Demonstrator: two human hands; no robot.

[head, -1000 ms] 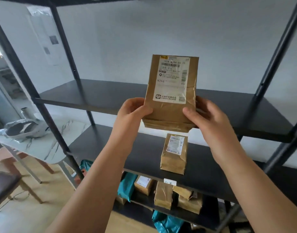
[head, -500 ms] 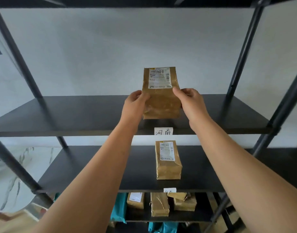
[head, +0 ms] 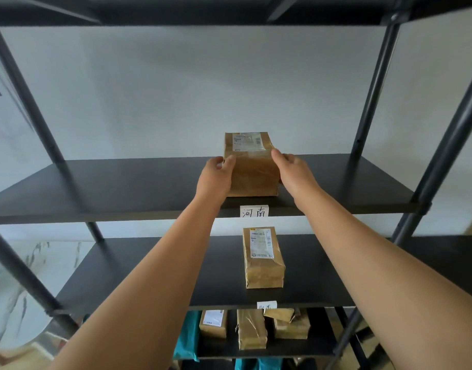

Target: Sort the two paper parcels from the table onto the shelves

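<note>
A brown paper parcel (head: 252,172) with a white label lies on the upper black shelf (head: 123,188), just behind a handwritten tag (head: 254,211). My left hand (head: 216,177) grips its left side and my right hand (head: 293,172) grips its right side. A second brown paper parcel (head: 263,259) with a white label lies alone on the middle shelf (head: 149,273), directly below, with no hand near it.
The bottom shelf holds several brown parcels (head: 251,329) and teal bags (head: 188,335). Black uprights (head: 373,86) frame the rack at left and right. A second tag (head: 267,305) marks the middle shelf's edge. A white marbled table (head: 21,289) shows at lower left.
Both hands have carried the parcel forward and down from mid-air onto the upper shelf, where it now rests. My view has turned to face the rack squarely.
</note>
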